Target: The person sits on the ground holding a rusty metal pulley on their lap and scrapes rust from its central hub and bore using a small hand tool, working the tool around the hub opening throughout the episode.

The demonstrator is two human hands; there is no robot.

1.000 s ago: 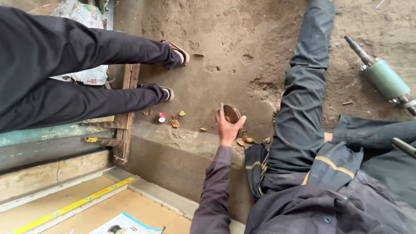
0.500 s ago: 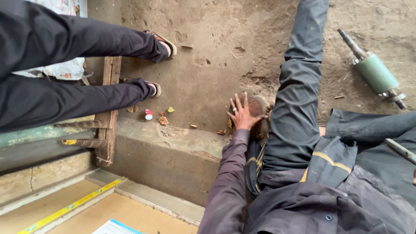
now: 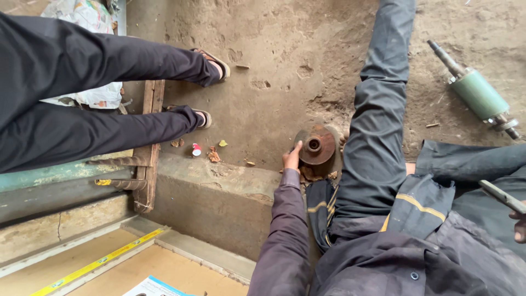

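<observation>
Left hand (image 3: 292, 159), flat over the rusty disc (image 3: 314, 145) half a second ago, now sits at its left edge, fingers touching the rim. Disc face and centre hub now exposed. Right hand (image 3: 519, 225) enters at the frame's right edge with a metal rod (image 3: 501, 196).

The left hand (image 3: 292, 159) touches the rim of a rusty round metal part (image 3: 314, 145) on the dirt floor (image 3: 274, 66), beside the person's outstretched leg (image 3: 378, 120). At the right edge, the right hand (image 3: 518, 225) holds a metal rod (image 3: 501, 195).
</observation>
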